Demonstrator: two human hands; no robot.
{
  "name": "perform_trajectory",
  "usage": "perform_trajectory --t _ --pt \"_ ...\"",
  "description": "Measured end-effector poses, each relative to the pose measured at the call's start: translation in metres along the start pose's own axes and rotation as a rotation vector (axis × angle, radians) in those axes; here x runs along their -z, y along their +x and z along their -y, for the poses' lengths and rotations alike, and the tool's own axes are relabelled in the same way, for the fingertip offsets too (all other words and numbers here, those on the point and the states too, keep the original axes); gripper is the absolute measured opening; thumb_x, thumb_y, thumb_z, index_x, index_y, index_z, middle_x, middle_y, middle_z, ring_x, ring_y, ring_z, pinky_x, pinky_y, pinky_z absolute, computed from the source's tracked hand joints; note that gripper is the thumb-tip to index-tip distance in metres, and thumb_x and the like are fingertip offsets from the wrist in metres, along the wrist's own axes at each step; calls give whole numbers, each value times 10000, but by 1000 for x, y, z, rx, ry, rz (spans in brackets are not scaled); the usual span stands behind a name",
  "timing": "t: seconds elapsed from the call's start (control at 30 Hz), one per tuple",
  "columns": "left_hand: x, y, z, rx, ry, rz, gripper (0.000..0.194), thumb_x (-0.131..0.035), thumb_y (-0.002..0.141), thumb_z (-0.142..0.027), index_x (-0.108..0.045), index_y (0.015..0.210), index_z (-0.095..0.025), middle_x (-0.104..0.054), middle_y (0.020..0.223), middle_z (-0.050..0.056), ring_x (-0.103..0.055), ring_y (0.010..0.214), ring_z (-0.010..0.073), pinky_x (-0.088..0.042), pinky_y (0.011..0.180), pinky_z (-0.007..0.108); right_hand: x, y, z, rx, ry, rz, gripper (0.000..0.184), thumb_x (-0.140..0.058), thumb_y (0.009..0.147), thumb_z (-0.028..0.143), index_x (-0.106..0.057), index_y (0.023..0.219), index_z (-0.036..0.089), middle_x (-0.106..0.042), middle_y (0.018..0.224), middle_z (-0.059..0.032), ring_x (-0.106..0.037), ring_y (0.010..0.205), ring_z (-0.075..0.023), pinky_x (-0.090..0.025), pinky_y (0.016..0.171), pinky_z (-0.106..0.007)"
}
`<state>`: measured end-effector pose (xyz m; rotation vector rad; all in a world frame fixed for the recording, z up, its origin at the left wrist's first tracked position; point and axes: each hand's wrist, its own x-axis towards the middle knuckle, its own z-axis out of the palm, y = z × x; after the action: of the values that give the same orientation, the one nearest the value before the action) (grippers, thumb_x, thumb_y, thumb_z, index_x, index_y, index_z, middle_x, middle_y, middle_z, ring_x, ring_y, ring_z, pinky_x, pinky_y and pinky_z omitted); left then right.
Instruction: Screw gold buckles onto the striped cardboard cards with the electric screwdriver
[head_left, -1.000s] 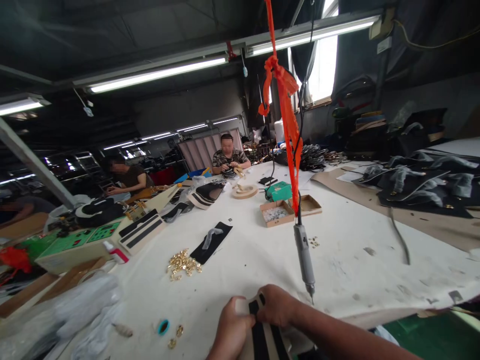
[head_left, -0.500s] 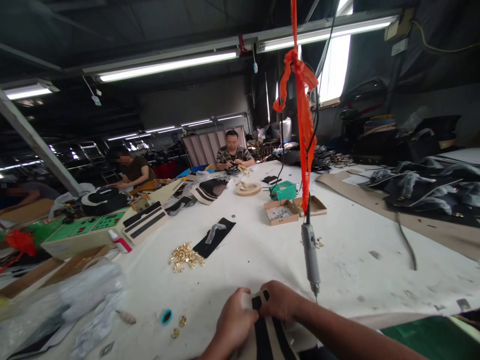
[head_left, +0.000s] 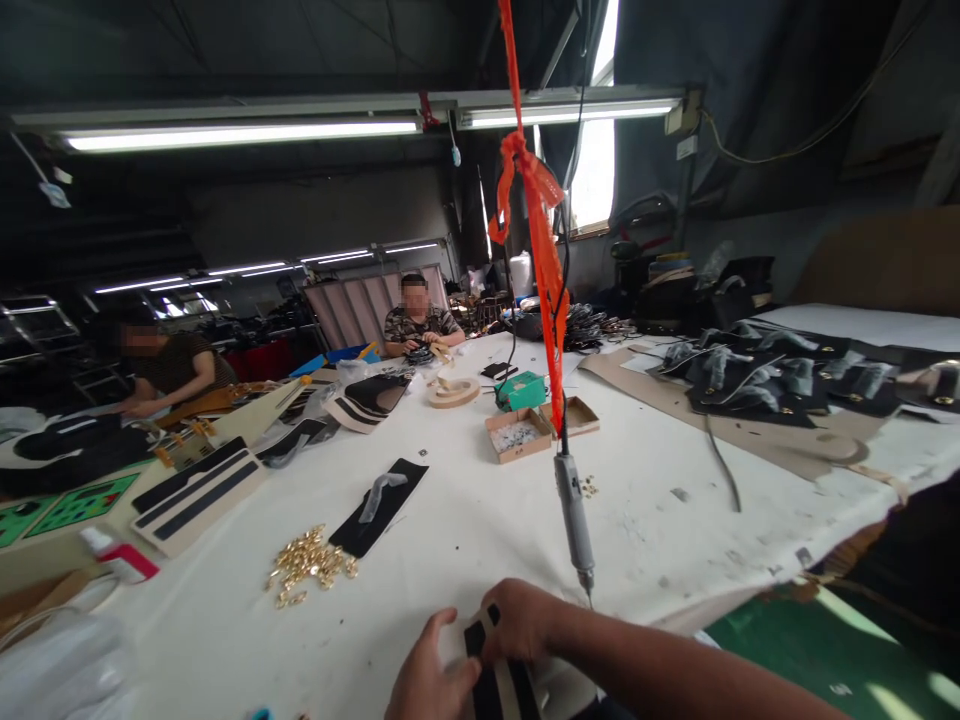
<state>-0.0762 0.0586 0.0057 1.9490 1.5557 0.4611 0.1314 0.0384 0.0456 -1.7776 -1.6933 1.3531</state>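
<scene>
At the near table edge, a beige panel with black stripes is between my hands; its lower part runs out of the frame. My left hand grips its left side, thumb over the face and index finger raised along the top. My right hand is closed on the upper right corner, fingers curled over it. What lies under the panel is hidden. Just right of my hands hangs a grey electric screwdriver, its tip pointing down. To the left lies a heap of small gold metal fittings.
A black piece with a plastic-wrapped strip lies ahead. Beyond are cardboard trays, a green box and a tape roll. Black pieces cover brown card at right. A co-worker sits opposite, another at left.
My view has swung to the right, so the table's things sit further left. My left index finger has lifted away from the panel's top; both hands stay on the panel.
</scene>
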Motion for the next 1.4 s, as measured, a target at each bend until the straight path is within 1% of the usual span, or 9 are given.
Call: perform_trajectory --t 0.17,0.37,0.47,0.67,0.87,1.03,1.2,1.3,1.4 --pt "1 0 15 -128 112 -64 620 -644 836 -283 -621 1441 -151 -653 1486 161 -628 1374 315 -504 1163 443 3 -2 7 -26 -39 13 295 -791 631 233 -853 913 174 -741 720 -12 -649 614 -182 -433 482 -219" --pt "-2 -10 18 -530 262 -114 281 -735 861 -330 -832 1118 -269 -780 1291 97 -710 1226 334 -602 1071 480 4 -9 5 31 -50 0 275 -743 654 221 -828 911 172 -705 719 3 -612 638 -158 -414 510 -214" --pt "-5 -13 18 -607 253 -144 214 -767 871 -327 -846 1066 -288 -807 1233 75 -747 1152 302 -646 1002 428 1 -8 2 42 -46 15 293 -715 653 206 -815 926 167 -702 725 1 -603 623 -154 -419 511 -216" --pt "-13 -16 24 -577 207 -213 246 -819 851 -340 -846 1093 -315 -817 1218 46 -761 1132 293 -659 983 426 0 -7 0 62 -59 19 205 -719 645 209 -791 832 162 -662 674 16 -569 631 -142 -392 527 -218" --pt "-13 -22 16 -473 136 -174 234 -809 849 -317 -856 1077 -300 -811 1236 69 -734 1177 323 -627 1024 456 -2 -13 1 49 -83 -12 144 -716 703 234 -775 804 150 -707 728 -14 -589 676 -159 -407 576 -239" --pt "-12 -27 5 -401 74 -168 238 -798 825 -280 -856 1056 -279 -813 1222 69 -717 1194 335 -602 1052 487 -12 -23 -8 102 -71 -192 239 -721 740 263 -770 954 169 -777 878 -53 -676 792 -201 -451 655 -261" --pt "-12 -33 -5 -334 26 -160 250 -782 789 -214 -855 1026 -250 -811 1208 82 -700 1198 341 -577 1061 508 -11 -51 -29 170 8 -431 520 -705 815 339 -711 1319 212 -784 1106 -74 -719 833 -213 -538 819 -316" --pt "-13 -34 -6 -320 4 -163 244 -791 780 -211 -854 1013 -249 -810 1207 84 -692 1203 348 -568 1060 514 0 -80 -45 267 129 -545 346 -650 899 473 -780 1121 240 -787 1030 -69 -721 824 -226 -571 779 -305" --pt "-13 -34 -5 -312 4 -173 230 -801 776 -214 -852 998 -248 -810 1202 86 -691 1201 355 -564 1051 522 22 -104 -67 207 213 -619 394 -633 901 625 -784 904 261 -769 820 -61 -716 755 -253 -584 682 -309"
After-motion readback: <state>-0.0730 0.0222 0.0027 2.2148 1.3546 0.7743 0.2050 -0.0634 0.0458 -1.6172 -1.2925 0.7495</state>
